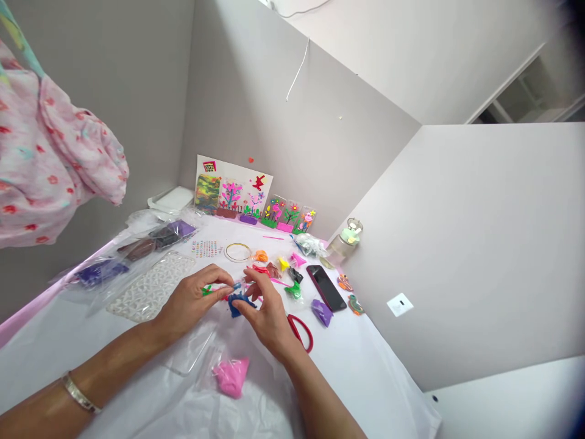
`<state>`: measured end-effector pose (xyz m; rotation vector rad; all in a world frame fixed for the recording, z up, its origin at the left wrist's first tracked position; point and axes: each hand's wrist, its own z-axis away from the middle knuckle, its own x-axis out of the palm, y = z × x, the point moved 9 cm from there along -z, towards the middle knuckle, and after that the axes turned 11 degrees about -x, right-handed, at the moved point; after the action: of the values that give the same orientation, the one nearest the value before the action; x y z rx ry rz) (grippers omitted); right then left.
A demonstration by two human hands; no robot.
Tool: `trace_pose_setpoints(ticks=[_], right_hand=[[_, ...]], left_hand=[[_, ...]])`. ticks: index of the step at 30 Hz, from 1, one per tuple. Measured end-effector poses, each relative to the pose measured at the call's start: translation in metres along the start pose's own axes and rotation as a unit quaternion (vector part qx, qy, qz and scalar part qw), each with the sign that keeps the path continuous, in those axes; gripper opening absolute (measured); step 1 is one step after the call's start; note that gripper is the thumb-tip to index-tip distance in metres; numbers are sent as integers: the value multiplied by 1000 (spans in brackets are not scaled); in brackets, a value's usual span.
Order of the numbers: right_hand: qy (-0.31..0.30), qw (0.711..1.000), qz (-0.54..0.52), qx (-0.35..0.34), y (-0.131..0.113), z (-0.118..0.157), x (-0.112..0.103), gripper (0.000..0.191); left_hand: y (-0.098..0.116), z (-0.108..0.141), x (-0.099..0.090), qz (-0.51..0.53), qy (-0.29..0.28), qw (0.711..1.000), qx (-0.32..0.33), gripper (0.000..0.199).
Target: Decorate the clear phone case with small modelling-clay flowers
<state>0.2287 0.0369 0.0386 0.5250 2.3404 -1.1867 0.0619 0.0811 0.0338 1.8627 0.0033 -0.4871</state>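
Observation:
My left hand (194,299) is closed in a pinch, its fingertips at a small bit of blue clay (236,286). My right hand (265,308) curls over a blue clay packet (235,306), with the thumb pressed on it. Both hands meet above the white-covered table, and the fingers partly hide the blue clay. A green piece (207,291) shows beside my left fingers. Below the hands lie a clear flat sheet (192,350) and a bag of pink clay (232,377).
Red-handled scissors (301,334), a phone (326,287) and purple clay (322,312) lie to the right. Several coloured clay packets sit behind the hands. A patterned clear mat (148,286) lies left. Decorated panels (235,189) lean on the wall; a jar (343,244) stands near them.

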Motion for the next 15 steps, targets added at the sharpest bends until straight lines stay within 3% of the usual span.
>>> trace_pose_setpoints(ticks=[7, 13, 15], right_hand=[[7, 994, -88, 56, 9, -2, -2, 38], [-69, 968, -214, 112, 6, 2, 16, 53], [-62, 965, -225, 120, 7, 3, 16, 55]], left_hand=[[-4, 0, -4, -33, 12, 999, -31, 28], [-3, 2, 4, -19, -31, 998, -43, 32], [-5, 1, 4, -7, -26, 999, -39, 30]])
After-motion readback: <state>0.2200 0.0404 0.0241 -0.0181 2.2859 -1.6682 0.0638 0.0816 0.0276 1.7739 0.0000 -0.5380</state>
